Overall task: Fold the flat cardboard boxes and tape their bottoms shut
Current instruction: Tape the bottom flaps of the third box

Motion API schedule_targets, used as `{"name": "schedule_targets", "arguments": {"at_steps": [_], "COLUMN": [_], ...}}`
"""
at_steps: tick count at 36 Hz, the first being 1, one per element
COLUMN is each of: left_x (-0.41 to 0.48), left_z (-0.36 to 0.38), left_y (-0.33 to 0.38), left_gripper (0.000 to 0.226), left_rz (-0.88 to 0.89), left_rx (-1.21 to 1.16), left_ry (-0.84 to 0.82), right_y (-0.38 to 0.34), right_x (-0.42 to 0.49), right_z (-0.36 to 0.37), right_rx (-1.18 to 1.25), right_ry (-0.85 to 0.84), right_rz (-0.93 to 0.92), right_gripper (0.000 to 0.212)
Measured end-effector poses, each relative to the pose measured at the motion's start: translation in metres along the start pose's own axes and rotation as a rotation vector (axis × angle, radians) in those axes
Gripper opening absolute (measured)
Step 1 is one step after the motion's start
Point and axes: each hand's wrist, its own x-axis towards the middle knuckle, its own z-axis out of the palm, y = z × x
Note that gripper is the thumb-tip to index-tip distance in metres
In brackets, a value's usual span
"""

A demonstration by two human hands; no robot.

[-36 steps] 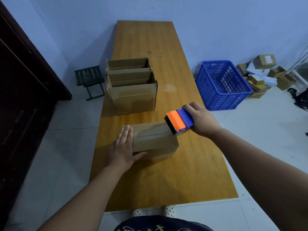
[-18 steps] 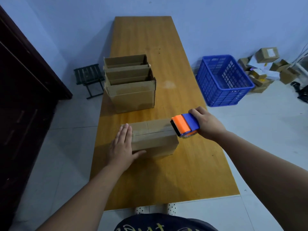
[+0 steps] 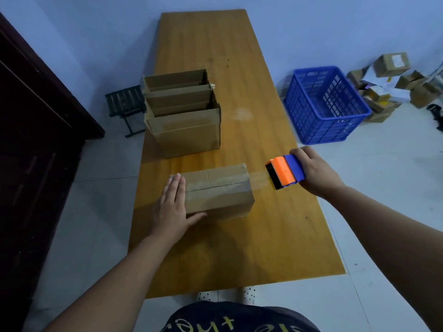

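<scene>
Cardboard box (image 3: 215,195), bottom up on the table (image 3: 239,248), seems light and stiff, best braced at its ends: left hand (image 3: 171,209) presses one end, fingers straight together; right hand (image 3: 316,172), fingers curled, clamps the tape dispenser (image 3: 285,172) just beside the other.

Single head-worn wide-angle view, forward and down along the table (image 3: 239,248) from its near end

A closed box (image 3: 219,200) and, just behind it, open boxes (image 3: 184,130) are being borne by the wooden table (image 3: 215,44).
</scene>
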Motion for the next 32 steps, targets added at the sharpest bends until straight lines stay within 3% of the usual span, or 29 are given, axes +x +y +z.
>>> {"name": "schedule_targets", "arguments": {"at_steps": [6, 19, 32], "left_x": [0.0, -0.003, -0.004], "left_z": [0.002, -0.003, -0.007], "left_y": [-0.002, -0.004, -0.002], "left_gripper": [0.11, 0.084, 0.098], "left_rz": [0.016, 0.088, 0.049], "left_rx": [-0.06, -0.08, -0.075], "left_ry": [0.016, -0.009, -0.022], "right_y": [0.001, 0.007, 0.012], "right_x": [-0.002, 0.002, 0.003], "right_z": [0.013, 0.028, 0.038], "right_rx": [0.031, 0.027, 0.125], "right_ry": [-0.018, -0.045, -0.073], "right_rz": [0.031, 0.042, 0.073], "right_gripper": [0.058, 0.059, 0.058]}}
